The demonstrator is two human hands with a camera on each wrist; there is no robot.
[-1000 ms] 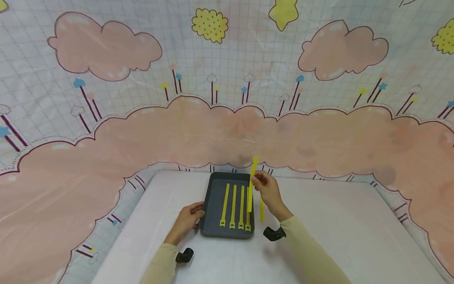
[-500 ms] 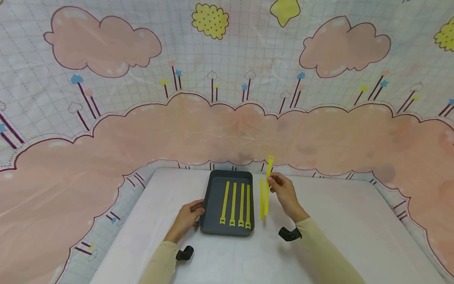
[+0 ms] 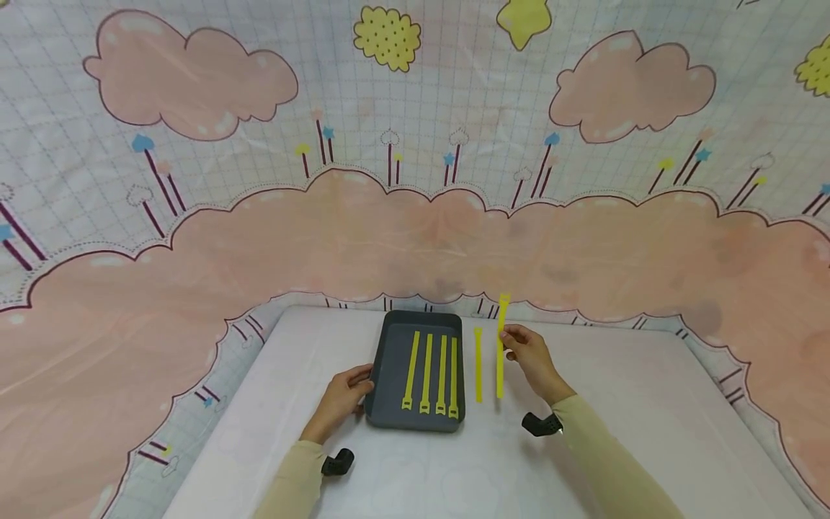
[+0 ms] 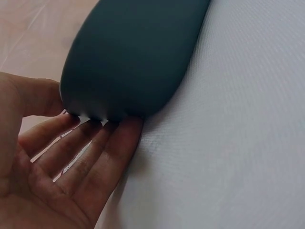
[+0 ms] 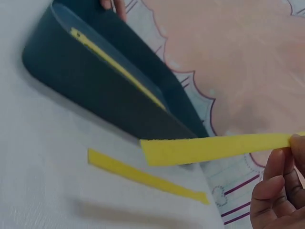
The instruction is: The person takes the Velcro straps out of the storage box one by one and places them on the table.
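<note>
My right hand (image 3: 533, 360) pinches a yellow hook-and-loop cable tie (image 3: 501, 367) between thumb and fingers, its slotted head up and its tail hanging down. Left of it on the table lies another yellow cable tie (image 3: 478, 366), head toward the back. Several more yellow ties (image 3: 426, 375) lie side by side in the dark grey tray (image 3: 389, 360), heads toward the front. At the tray's left side, my left hand (image 3: 340, 400) grips the rim, thumb at its edge. In the left wrist view, those fingers (image 4: 86, 160) meet the outer wall.
The tray stands on a white-covered table (image 3: 583, 447). Behind the table hangs a printed cloth backdrop (image 3: 415, 245) with pink clouds. A black wrist camera (image 3: 541, 424) sits at the right sleeve, and another black camera (image 3: 338, 463) at the left.
My right hand has carried the cable tie rightward from over the tray's right edge, past the tie on the table, and slightly lower. My left hand stays at the tray.
</note>
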